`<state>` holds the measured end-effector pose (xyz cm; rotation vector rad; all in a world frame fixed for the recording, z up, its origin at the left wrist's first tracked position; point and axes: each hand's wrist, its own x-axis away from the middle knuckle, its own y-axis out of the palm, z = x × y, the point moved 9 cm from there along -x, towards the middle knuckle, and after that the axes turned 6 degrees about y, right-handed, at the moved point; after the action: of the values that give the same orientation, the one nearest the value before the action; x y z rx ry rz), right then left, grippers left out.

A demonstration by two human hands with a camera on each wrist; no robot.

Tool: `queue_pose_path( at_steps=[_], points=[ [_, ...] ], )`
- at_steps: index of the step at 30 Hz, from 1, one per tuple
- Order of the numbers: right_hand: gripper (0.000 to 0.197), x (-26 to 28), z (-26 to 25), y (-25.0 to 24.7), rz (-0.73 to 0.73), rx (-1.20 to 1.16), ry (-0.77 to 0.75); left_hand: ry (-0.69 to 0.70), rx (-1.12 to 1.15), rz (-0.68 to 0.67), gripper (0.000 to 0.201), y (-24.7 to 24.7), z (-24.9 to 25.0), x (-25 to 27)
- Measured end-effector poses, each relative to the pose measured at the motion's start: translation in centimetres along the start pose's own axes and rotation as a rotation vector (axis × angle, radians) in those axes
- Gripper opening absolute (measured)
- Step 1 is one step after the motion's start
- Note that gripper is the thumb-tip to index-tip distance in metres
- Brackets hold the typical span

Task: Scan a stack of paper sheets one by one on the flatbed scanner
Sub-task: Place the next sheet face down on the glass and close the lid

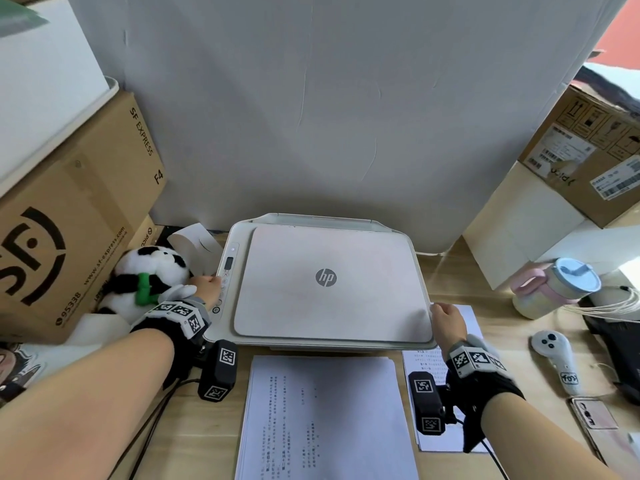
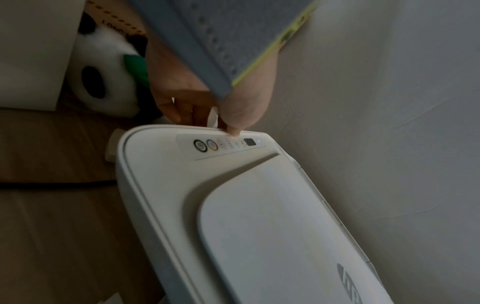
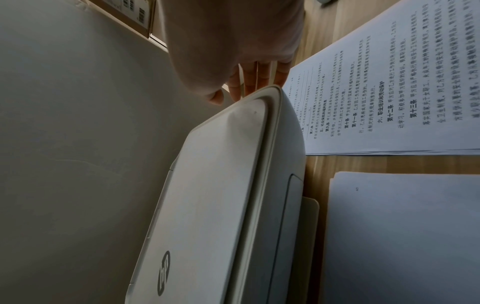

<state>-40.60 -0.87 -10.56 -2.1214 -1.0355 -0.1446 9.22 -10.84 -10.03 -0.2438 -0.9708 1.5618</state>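
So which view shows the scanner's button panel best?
Left wrist: the control panel faces the camera, each button distinct, with a left hand fingertip on it. The head view shows it as a narrow strip beside that hand. The right wrist view misses it.

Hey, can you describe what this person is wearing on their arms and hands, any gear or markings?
Both forearms are bare, no sleeves. Each wrist carries a black strap with grey padding and white squares printed with black-and-white square codes. A black boxy camera unit hangs under the left wrist, and another under the right, both bearing the same codes. Thin black cables trail from them. The hands are bare.
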Motion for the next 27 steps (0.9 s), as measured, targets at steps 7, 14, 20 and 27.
queue_pose_path(
  at_steps=[7, 14, 20, 27],
  points=[
    [0.037, 1.0, 1.8, 0.4, -0.016, -0.021, 0.013, 0.033, 0.057, 0.115, 0.038, 0.4, -0.8, 1.9],
    [0.036, 2.7, 2.8, 0.1, 0.032, -0.116, -0.024, 0.077, 0.054, 0.260, 0.036, 0.4, -2.1, 4.7],
    [0.035, 3.8, 3.7, 0.3, 0.068, -0.149, -0.104, 0.020, -0.042, 0.327, 0.046, 0.9, -2.7, 8.1],
    [0.040, 4.9, 3.3, 0.6, 0.101, -0.148, -0.189, 0.015, 0.070, 0.449, 0.055, 2.4, -3.1, 9.9]
  ],
)
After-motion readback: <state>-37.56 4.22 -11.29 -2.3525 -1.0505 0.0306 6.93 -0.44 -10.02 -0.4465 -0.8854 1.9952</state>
